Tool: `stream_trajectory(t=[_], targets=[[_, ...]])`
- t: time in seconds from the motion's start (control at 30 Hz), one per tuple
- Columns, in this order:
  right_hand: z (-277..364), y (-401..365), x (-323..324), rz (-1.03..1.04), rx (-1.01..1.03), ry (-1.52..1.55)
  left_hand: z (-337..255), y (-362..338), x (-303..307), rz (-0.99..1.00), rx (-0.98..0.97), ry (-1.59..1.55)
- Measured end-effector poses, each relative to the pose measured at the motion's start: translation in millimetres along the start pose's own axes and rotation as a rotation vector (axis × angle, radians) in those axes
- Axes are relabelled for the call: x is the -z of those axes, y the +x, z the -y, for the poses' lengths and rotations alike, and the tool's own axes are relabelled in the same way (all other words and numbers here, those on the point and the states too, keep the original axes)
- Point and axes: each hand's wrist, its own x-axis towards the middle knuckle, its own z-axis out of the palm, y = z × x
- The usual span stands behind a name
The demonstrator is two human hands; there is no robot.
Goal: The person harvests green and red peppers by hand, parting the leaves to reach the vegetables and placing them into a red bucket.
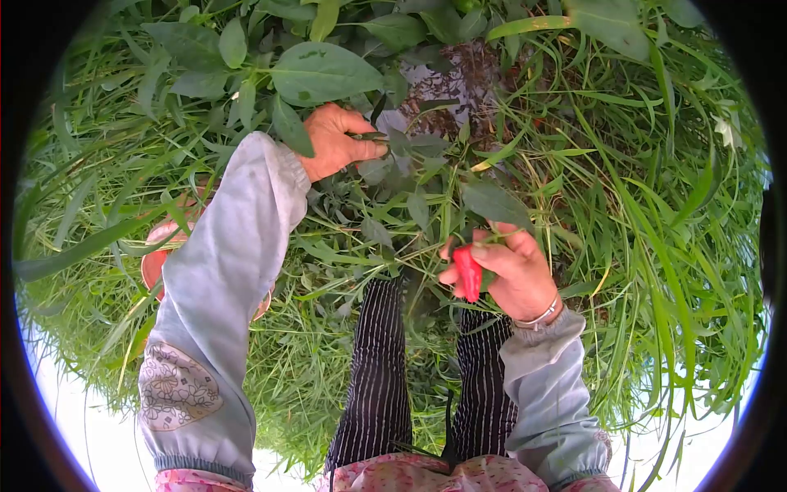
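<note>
From my feed, my right hand (525, 279) is holding the pepper (468, 272), thumb and fingers (497, 257) pinching its stem end; the red tip is sticking out past them, pointing toward the trousers (378, 361). Farther forward, my left hand (332, 143) is pinching a dark leaf (370, 136) among the plants (418, 209).

Left hand (338, 144) farther forward, closed in pinch; right hand (518, 269) curled, nearer legs (375, 361).
</note>
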Motion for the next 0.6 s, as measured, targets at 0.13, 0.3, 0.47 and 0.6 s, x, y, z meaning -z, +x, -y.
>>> stream_trajectory(t=[0.13,0.3,0.47,0.6], targets=[[-12.1,-10.3,0.6,0.100,0.138,0.131,-25.0,-10.0,13.5,-0.066,0.257,-0.209],[-3.4,39.6,-18.8,0.046,0.247,-0.005,-12.2,3.9,13.0,-0.027,0.229,-0.282],[-33.3,125.6,-25.8,-0.269,0.597,-0.655,-31.7,9.4,1.6,-0.082,0.102,-0.064],[-21.9,133.7,-44.0,-0.390,0.567,-0.845,-28.3,18.5,-7.1,-0.050,0.281,-0.011]])
